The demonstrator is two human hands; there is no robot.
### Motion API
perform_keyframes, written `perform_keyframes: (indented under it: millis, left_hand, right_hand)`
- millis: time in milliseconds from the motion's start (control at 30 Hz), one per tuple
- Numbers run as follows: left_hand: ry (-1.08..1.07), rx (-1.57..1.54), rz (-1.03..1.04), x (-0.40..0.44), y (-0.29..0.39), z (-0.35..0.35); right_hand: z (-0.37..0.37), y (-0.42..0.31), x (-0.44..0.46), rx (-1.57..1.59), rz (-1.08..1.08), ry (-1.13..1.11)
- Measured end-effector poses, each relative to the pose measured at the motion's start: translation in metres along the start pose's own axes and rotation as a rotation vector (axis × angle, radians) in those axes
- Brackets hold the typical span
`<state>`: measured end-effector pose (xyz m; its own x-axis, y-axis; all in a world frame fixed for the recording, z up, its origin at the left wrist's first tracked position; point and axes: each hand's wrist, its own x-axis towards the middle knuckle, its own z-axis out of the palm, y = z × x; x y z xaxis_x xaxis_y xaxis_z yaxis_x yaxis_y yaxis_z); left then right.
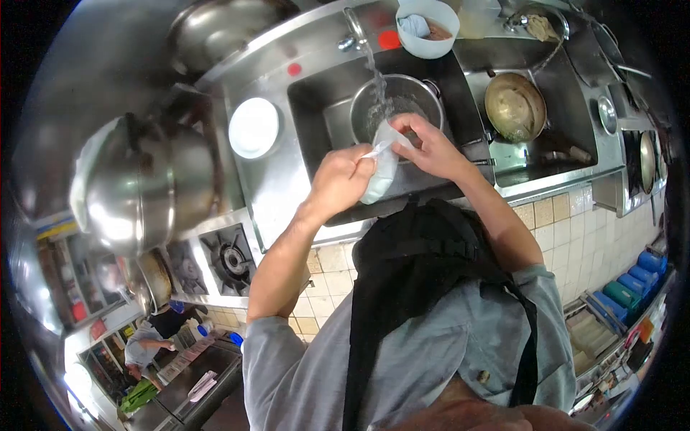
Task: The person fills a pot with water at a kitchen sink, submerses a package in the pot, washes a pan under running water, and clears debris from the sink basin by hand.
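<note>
Head view: left hand (341, 178) clenched on pale, thin, crumpled bundle (383, 171), bag or cloth, can't tell. Right hand (433, 149) pinching its upper end. Bundle between hands, over rectangular steel basin (307, 128). Round steel pot (413, 98) just beyond hands, under running water (373, 70). Left of left hand: open basin room to its edge, then smooth steel desk (264, 195) with round white plate (254, 128). Round, stained metal pan (515, 106) right of right hand.

From the head, my one wide view faces forward and steeply down, near the left hand (339, 178) and right hand (434, 149), upper centre.
</note>
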<state>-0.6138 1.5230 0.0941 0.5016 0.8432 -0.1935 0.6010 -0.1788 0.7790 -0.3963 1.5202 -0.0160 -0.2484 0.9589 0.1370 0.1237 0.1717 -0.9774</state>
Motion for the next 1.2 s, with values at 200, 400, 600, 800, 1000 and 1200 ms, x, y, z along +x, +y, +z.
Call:
perform_keyframes:
  millis: [200,400,600,800,1000,1200]
  left_hand:
    - [-0.032,-0.017,-0.008,0.002,0.006,-0.003]
    - [0.051,-0.083,-0.001,0.009,-0.011,-0.009]
    - [0.031,-0.043,0.058,0.005,-0.008,-0.002]
    - [-0.036,0.259,0.103,0.005,-0.024,0.013]
    - [0.025,0.316,0.007,0.003,-0.038,0.041]
    - [0.116,0.313,0.184,-0.022,-0.023,0.038]
  right_hand:
    - [-0.004,-0.036,0.006,-0.071,-0.187,-0.033]
    - [0.007,-0.015,0.005,0.241,0.047,-0.047]
    - [0.021,-0.019,-0.004,0.320,0.162,-0.007]
    - [0.032,-0.022,-0.002,0.206,0.198,-0.006]
    - [0.038,-0.002,-0.019,0.260,0.215,0.033]
    - [0.029,-0.012,-0.024,0.202,0.254,0.034]
